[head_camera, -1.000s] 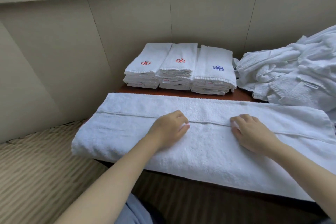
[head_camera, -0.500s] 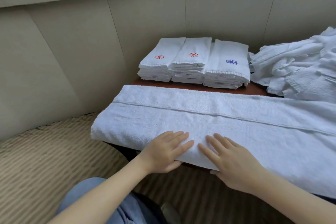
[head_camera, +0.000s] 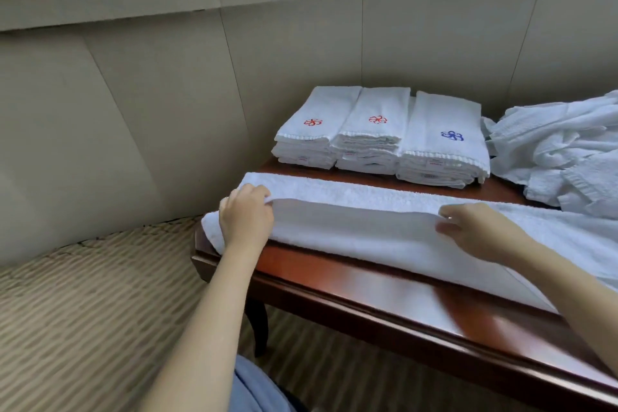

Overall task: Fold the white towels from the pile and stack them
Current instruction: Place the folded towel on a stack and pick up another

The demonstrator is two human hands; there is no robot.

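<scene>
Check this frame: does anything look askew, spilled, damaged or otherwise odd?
Nothing stands out. Three folded stacks sit neatly side by side at the table's back, the unfolded pile is rumpled as expected, and both hands, left hand and right hand, lift the towel's near edge mid-fold.

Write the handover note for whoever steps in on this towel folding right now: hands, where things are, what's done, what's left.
Left hand: pinching the near edge of the long towel at its left end, lifted.
Right hand: gripping the same edge further right.
The towel lies lengthwise across the wooden table, mid-fold.
Done: three stacks of folded towels at the back, two with red emblems, one with blue.
Left: finish this fold, fold it down, stack it, then work through the unfolded pile at the right.
</scene>
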